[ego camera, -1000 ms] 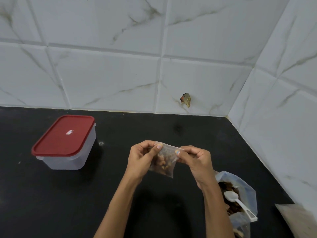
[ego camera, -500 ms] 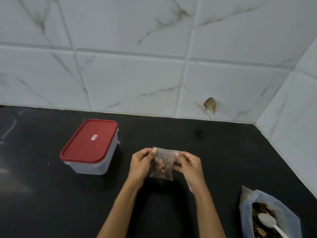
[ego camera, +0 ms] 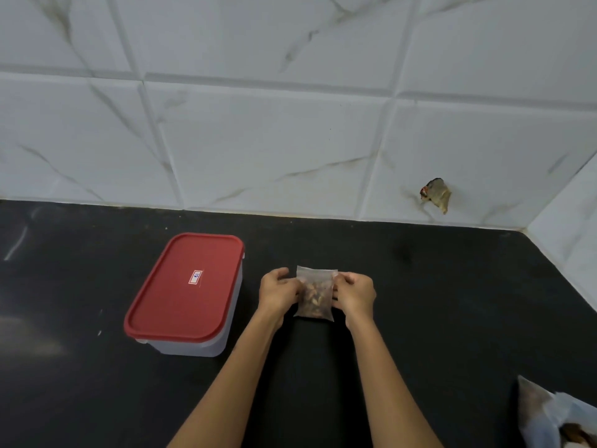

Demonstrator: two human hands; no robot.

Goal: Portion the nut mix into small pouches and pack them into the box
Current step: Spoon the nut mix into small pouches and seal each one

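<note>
A small clear pouch (ego camera: 316, 294) filled with nut mix sits at the middle of the black counter, held upright between both hands. My left hand (ego camera: 278, 292) pinches its left edge and my right hand (ego camera: 355, 294) pinches its right edge. To the left stands the translucent plastic box (ego camera: 193, 342) with its red lid (ego camera: 185, 286) shut. The large clear bag of nut mix (ego camera: 549, 418) shows only partly at the bottom right corner.
The black counter (ego camera: 436, 302) runs back to a white marble-tiled wall, which turns a corner at the right. A broken hole in a tile (ego camera: 436, 194) sits low on the back wall.
The view has swung left, so the box is nearer the middle and the big bag slid to the corner, its spoon out of view. Both hands now hold the pouch by its sides, lower toward the counter.
</note>
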